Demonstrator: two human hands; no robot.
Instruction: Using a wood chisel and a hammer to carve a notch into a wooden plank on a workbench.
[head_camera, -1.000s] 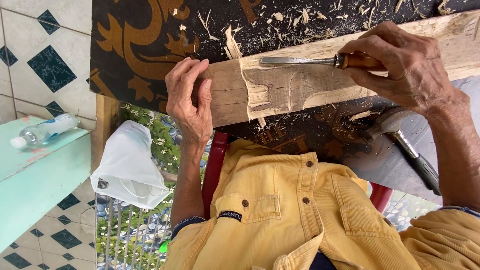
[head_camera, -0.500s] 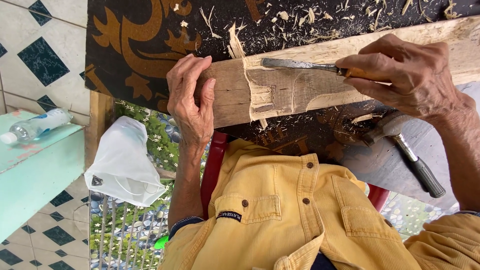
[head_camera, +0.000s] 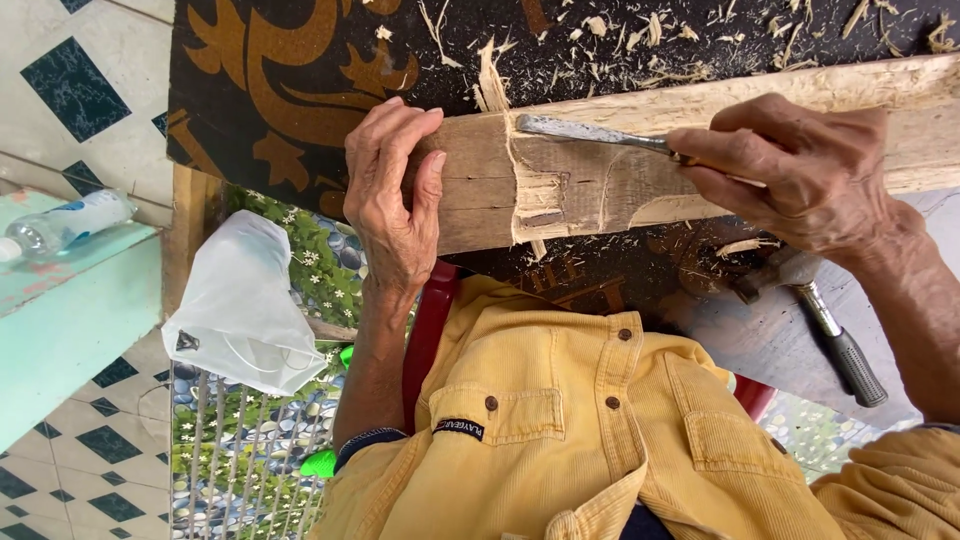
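While the yellow corduroy shirt (head_camera: 590, 440) fills the near edge at six o'clock, a hammer (head_camera: 825, 325) with a black grip lies on the grey surface at four o'clock, untouched. At eight o'clock a white plastic bag (head_camera: 240, 310) hangs beside a turquoise ledge (head_camera: 60, 340) bearing a clear plastic bottle (head_camera: 65, 222). Farther out, at centre, a wooden beam (head_camera: 600, 180) lies across the dark patterned cloth (head_camera: 300, 80), with a rough notch cut in its middle. The left hand (head_camera: 395, 195) rests on the beam's end at ten o'clock, fingers close together and curled over its top edge. The right hand (head_camera: 800, 175) at two o'clock has its fingers wrapped tightly around the handle of a chisel (head_camera: 590, 132), the blade tip touching the notch. Wood chips (head_camera: 700, 30) litter the cloth at twelve o'clock.
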